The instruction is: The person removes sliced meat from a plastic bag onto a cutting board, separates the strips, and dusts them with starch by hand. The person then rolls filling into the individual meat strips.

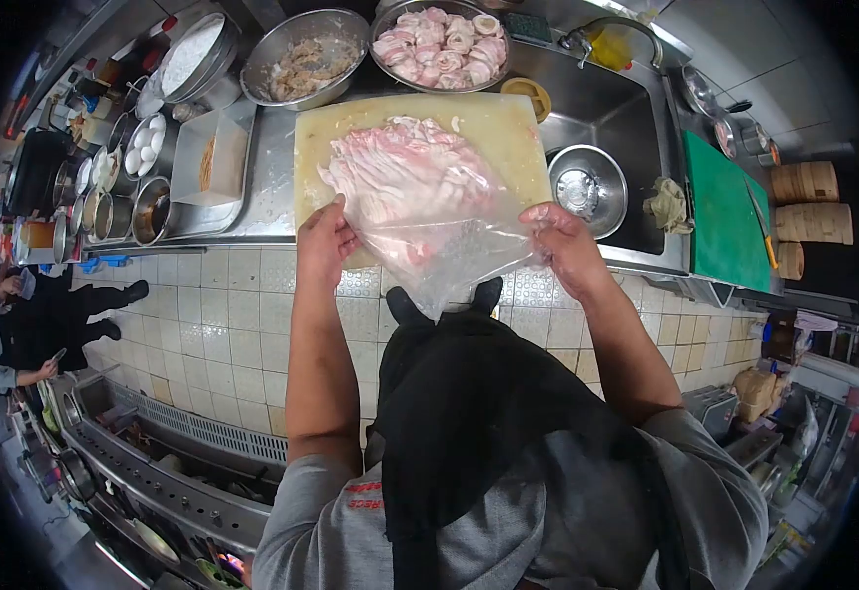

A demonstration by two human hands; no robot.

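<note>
Left hand and right hand pinching opposite sides of clear plastic bag in fingers, bag draping over near edge of cutting board. Pale pink raw meat lying on board, near part showing through plastic; inside or beneath, cannot tell. Rolled meat pieces filling steel bowl behind board, on bench.

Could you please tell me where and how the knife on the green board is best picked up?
Probably by its orange handle, from the person's side: the knife lies with its handle toward the near edge of the green board, blade pointing away. The right hand is nearer, but holds clear plastic.
</note>
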